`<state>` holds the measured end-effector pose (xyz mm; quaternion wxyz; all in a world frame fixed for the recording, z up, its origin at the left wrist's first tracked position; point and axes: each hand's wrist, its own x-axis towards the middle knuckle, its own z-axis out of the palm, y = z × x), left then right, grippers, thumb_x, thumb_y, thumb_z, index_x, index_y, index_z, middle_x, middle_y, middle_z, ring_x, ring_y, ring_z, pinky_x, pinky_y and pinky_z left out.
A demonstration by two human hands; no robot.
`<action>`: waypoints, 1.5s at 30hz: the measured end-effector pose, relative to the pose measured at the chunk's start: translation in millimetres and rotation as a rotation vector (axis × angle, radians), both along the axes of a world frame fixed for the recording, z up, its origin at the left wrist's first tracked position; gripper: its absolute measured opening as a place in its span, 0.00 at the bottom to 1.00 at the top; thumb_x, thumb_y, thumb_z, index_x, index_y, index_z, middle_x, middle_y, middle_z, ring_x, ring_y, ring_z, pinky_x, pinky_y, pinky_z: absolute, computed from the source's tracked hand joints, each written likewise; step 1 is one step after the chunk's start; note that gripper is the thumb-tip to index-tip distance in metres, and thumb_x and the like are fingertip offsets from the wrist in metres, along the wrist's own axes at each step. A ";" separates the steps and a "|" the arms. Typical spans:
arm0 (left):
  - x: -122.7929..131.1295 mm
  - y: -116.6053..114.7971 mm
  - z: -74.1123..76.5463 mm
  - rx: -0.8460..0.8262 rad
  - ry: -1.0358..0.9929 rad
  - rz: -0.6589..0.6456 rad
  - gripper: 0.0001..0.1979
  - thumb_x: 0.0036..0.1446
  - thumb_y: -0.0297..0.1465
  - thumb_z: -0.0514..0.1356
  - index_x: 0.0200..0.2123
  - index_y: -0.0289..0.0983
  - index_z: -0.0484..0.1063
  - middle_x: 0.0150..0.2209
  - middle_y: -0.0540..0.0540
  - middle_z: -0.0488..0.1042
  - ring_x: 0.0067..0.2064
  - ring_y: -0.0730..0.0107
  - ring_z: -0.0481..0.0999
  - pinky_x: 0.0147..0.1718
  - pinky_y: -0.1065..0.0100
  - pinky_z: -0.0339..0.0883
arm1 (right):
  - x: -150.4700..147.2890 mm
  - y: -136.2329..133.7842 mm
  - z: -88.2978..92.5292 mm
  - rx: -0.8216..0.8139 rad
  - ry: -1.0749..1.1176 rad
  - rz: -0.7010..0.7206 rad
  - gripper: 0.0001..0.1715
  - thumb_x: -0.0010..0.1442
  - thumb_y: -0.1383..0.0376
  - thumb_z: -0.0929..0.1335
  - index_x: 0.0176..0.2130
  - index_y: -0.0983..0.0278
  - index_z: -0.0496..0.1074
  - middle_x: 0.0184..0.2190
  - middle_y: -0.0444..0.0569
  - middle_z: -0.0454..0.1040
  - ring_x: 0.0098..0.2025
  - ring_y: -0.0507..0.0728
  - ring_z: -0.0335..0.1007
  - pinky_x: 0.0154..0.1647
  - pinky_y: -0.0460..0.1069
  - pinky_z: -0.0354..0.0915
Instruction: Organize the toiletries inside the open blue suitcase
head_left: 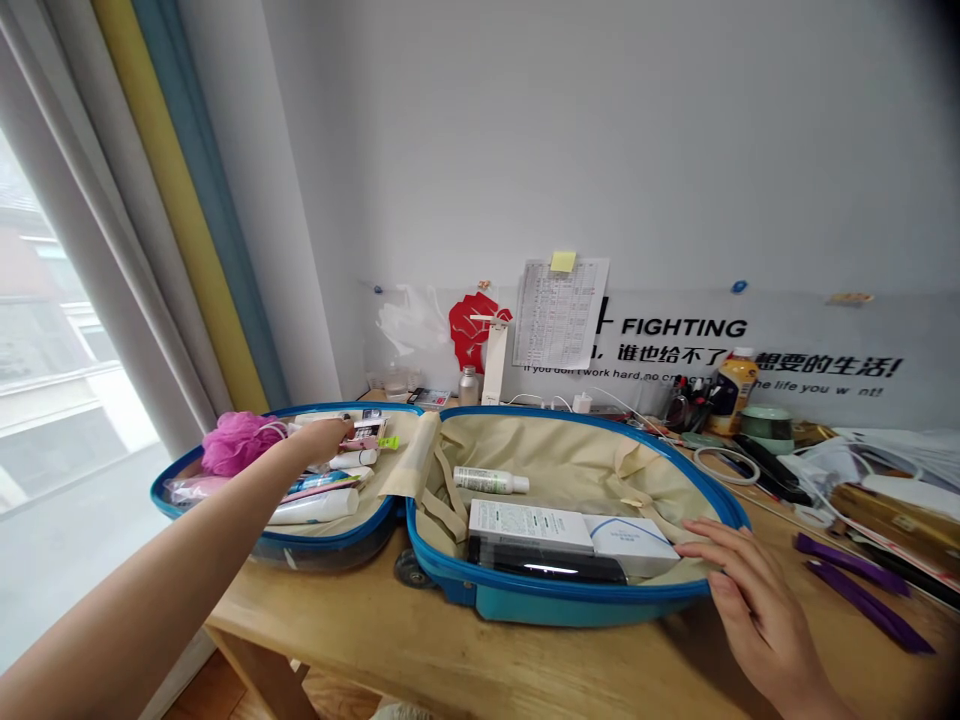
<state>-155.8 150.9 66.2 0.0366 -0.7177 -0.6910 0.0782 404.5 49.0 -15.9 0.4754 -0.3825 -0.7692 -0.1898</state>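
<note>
An open blue suitcase (600, 598) lies on the wooden table, its two halves side by side. My left hand (324, 441) reaches into the left half, fingers curled and mostly hidden, beside a small pinkish item with a green end (369, 443). Around it lie a pink bath puff (238, 443), a white tube (319, 506) and other toiletries. My right hand (757, 585) rests at the right rim, fingers spread and holding nothing. Inside the right half are a white bottle (489, 481), a printed white box (529, 524), a smaller white box (631, 543) and a glossy black box (546, 562).
Right of the suitcase are purple strips (870, 605), a gold case (892, 530), cables and a green-lidded jar (768, 428). An orange bottle (733, 390) and a white lamp (495, 362) stand along the wall. Curtains (142, 200) hang at the left window.
</note>
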 end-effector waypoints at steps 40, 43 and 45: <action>208.7 24.9 1.7 -0.135 0.013 -0.396 0.16 0.63 0.39 0.57 0.49 0.36 0.69 0.47 0.43 0.73 0.45 0.66 0.75 0.45 0.58 0.72 | 5.8 -0.4 -2.9 -0.066 0.003 -0.034 0.19 0.65 0.55 0.58 0.37 0.58 0.74 0.43 0.49 0.76 0.47 0.60 0.73 0.54 0.59 0.65; 203.0 26.7 -1.9 -0.142 -0.009 -0.404 0.16 0.63 0.39 0.57 0.49 0.36 0.70 0.49 0.43 0.73 0.46 0.65 0.74 0.46 0.57 0.71 | 5.2 0.1 -2.6 -0.036 -0.003 -0.031 0.18 0.65 0.56 0.58 0.38 0.58 0.74 0.43 0.49 0.76 0.47 0.60 0.73 0.53 0.59 0.65; 200.0 25.8 -1.7 -0.126 -0.032 -0.411 0.16 0.63 0.39 0.57 0.48 0.36 0.71 0.49 0.42 0.73 0.47 0.65 0.74 0.47 0.57 0.71 | 5.4 0.6 -2.8 -0.052 -0.008 -0.041 0.19 0.65 0.56 0.58 0.37 0.58 0.74 0.43 0.50 0.76 0.47 0.60 0.73 0.54 0.59 0.65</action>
